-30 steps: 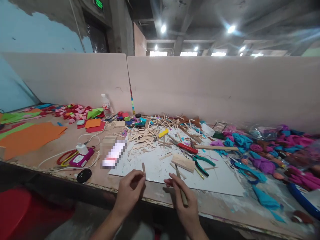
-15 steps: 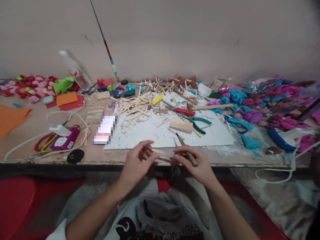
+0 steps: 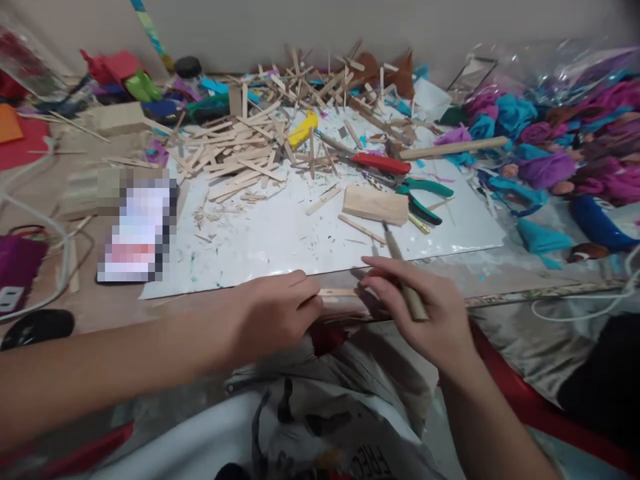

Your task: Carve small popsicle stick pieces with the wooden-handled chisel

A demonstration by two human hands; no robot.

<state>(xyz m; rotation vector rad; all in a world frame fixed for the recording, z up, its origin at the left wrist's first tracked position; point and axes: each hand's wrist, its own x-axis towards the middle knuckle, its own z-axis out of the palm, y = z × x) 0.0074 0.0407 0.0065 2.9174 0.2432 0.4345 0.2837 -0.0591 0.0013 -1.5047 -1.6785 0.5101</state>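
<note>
A pale wall panel (image 3: 320,30) stands behind a worn worktable (image 3: 107,303), whose near edge runs just in front of the person's lap. On the table lies a white board (image 3: 250,260), littered with shavings and small scraps. To its right spreads a heap of crumpled cloth (image 3: 547,170) in pink, purple, teal and brown; towards the back, a loose pile of thin wooden sticks (image 3: 240,157) covers much of the board.

The left hand (image 3: 280,310) is closed, its fingers pinching one end of a thin wooden strip (image 3: 340,292) at the near edge of the table. The right hand (image 3: 433,310) is curled around a slim olive-handled tool (image 3: 404,270), which slants away from the person. The strip lies between the two hands, its other end beside the right fingertips — whether they touch it, I cannot tell.

A phone (image 3: 140,233), its screen pixelated, rests at the board's left side, with part of a purple power strip (image 3: 20,270) farther left. A long wooden handle (image 3: 455,148) lies across the right back of the board. Nearer is a light wooden block (image 3: 375,205), just beyond the tool's far end, with green-handled pliers (image 3: 434,189) to its right. Behind the block is a red-handled tool (image 3: 381,163); a small yellow piece (image 3: 303,129) — the brightest thing there — sits beside the stick pile.
</note>
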